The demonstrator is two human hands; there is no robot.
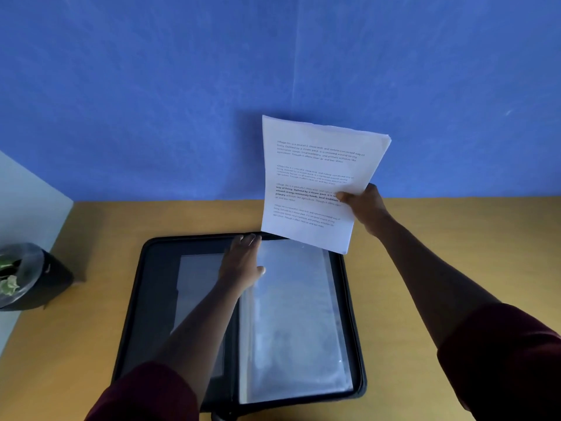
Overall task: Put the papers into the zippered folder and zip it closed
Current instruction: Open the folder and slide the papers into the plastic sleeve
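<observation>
**Papers up in right hand, folder open on the desk**

I see the zippered folder (145, 299) lying flat and fully open on the wooden desk (425, 238). I'm using the folder as my reference for everything else.

- Right hand (364, 208): grasping the papers (315, 177) by their right edge, thumb on the printed face, other fingers behind the sheets. The stack is upright and slightly tilted, above the folder's far right corner. Its bottom edge overlaps that corner in my view; I can't tell whether it touches.
- Left hand (243, 262): fingers extended, resting near the folder's far edge close to the centre fold. Thumb lies on the clear plastic sleeves (297, 323) filling the folder's right half. Whether the fingertips are lifting a sleeve or just pressing, I can't tell.
- Folder's left half: dark inner cover with a pale panel (194, 287) on it, partly hidden by the left forearm.
- Zip track runs round the folder's rim, undone.
- Papers: several sheets, printed text in paragraphs, top corners slightly fanned.

Off the folder's left side, past the desk edge and lower down, sits a dark bin (33, 278) with a liner and some green leaves in it. Beyond the folder's far edge the desk meets a blue wall (182, 86).

Both sleeves (501, 354) are dark red.
</observation>
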